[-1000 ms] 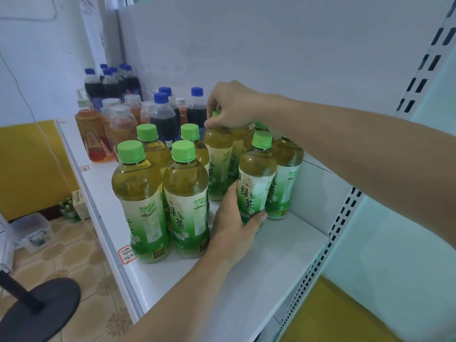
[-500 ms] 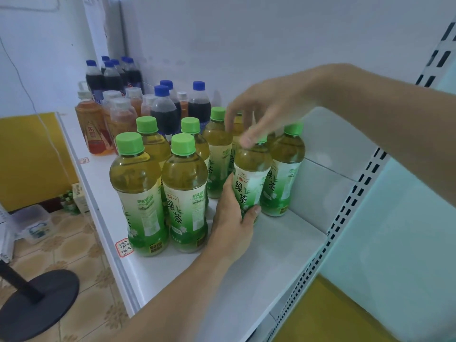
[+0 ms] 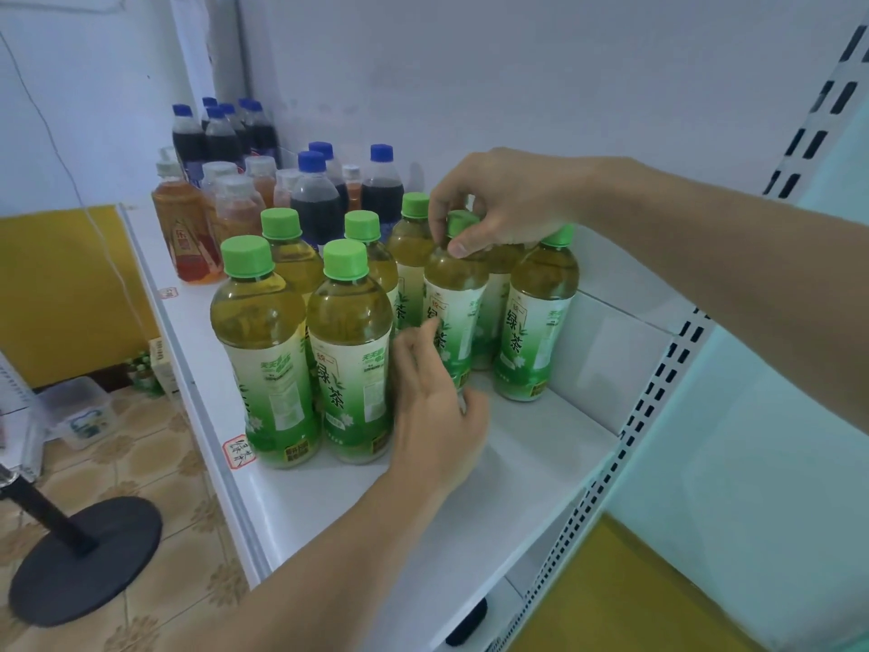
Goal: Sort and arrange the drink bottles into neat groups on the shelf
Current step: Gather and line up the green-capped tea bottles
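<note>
We read 绿茶 on the green-capped plastic tea bottle (image 3: 452,294); our right hand (image 3: 501,202), open half a second ago, now pinches its neck, left hand (image 3: 435,407) cupping its base.

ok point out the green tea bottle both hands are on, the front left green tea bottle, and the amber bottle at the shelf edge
held green tea bottle (image 3: 455,294), head view, upper label
front left green tea bottle (image 3: 263,317), head view, shoulder
amber bottle (image 3: 185,228), head view, body

White wall (image 3: 517,63), patterned tile floor (image 3: 155,463), yellow panel (image 3: 61,294).
</note>
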`<state>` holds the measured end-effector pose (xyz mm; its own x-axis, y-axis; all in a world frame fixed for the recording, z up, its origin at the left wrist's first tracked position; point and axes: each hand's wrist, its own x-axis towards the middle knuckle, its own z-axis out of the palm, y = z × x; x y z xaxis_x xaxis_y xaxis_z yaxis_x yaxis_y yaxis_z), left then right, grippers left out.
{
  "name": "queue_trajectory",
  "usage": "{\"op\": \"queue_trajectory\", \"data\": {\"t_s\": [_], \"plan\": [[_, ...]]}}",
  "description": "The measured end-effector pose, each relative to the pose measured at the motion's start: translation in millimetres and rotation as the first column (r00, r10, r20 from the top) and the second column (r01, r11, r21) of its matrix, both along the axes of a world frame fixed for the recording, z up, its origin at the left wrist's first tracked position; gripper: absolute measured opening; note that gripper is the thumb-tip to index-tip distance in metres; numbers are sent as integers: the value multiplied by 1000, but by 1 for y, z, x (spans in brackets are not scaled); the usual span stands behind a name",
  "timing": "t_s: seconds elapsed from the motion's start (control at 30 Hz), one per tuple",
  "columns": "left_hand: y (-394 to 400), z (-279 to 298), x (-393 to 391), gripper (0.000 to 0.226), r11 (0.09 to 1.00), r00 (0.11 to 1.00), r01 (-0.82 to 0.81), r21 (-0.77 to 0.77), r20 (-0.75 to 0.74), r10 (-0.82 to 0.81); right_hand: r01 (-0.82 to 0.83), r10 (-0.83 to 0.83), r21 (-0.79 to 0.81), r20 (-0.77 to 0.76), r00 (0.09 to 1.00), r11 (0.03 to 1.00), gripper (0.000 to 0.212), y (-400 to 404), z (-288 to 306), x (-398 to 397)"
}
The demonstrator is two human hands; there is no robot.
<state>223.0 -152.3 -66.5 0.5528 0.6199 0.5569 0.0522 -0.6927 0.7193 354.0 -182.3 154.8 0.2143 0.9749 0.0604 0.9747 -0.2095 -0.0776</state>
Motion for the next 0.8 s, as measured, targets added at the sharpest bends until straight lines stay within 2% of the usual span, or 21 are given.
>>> {"op": "queue_trajectory", "data": {"t_s": [0.1, 0.17, 0.27, 0.37, 0.47, 0.53, 0.57, 0.63, 0.7, 0.8], "plan": [[-9, 3, -4, 62, 996, 998, 18, 89, -63, -13, -3, -1, 34, 127, 992, 999, 13, -2, -1, -3], [-17, 8, -7, 51, 984, 987, 96, 149, -140, -75, -72, 43, 166, 171, 984, 983, 17, -8, 1, -13], [-22, 16, -18, 40, 951, 936, 265, 160, -282, -213, -164, 159, 393, 46, 986, 905, 20, -18, 4, -42], [-11, 22, -40, 24, 928, 917, 326, 179, -301, -263, -188, 247, 435, -81, 966, 881, 25, -18, -7, -70], [4, 21, -64, 15, 935, 927, 296, 197, -297, -230, -205, 282, 420, -130, 951, 884, 29, -9, -29, -85], [11, 13, -79, 17, 927, 959, 204, 314, -256, -124, -192, 284, 467, -136, 949, 863, 29, -1, -44, -90], [13, 8, -85, 17, 914, 976, 143, 378, -209, -66, -176, 282, 495, -149, 948, 851, 28, 1, -51, -91], [14, 0, -96, 11, 915, 996, 41, 400, -85, -8, -131, 275, 554, -185, 943, 822, 26, 0, -58, -90], [16, -1, -103, 7, 924, 1000, -20, 381, 7, 18, -68, 251, 608, -220, 943, 791, 22, -8, -55, -83], [13, 7, -99, 14, 895, 999, -48, 443, 13, 47, 27, 173, 686, -221, 960, 727, 14, -30, -36, -63]]}}
